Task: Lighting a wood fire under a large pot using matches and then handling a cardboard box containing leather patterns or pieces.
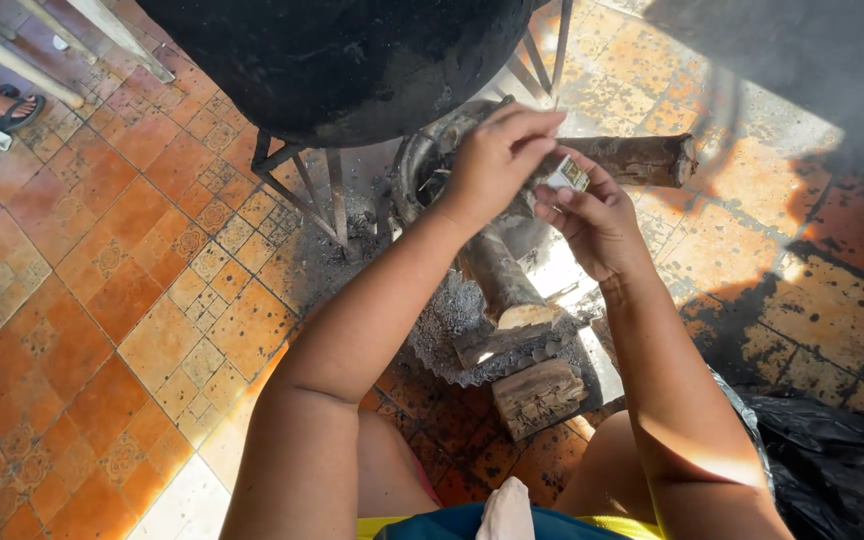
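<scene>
Orange floor tiles [122, 270], sooty toward the right, spread under a big black pot [352, 60] on a metal stand [302, 190]. Over the logs [512, 300] — the left hand [497, 160] pinches its fingers together above a small matchbox [570, 175], clamped in the right hand [597, 225].

Your floor tiles [122, 290] are orange and tan, stamped with small square and floral motifs, darkened with soot on the right. The big pot [342, 60] above is matte black. The matchbox [569, 174] shows yellow and white. The firewood logs [537, 395] are grey-brown with pale cut ends, lying on grey ash [452, 310]. A glossy black plastic bag [832, 460] sits at your right.
</scene>
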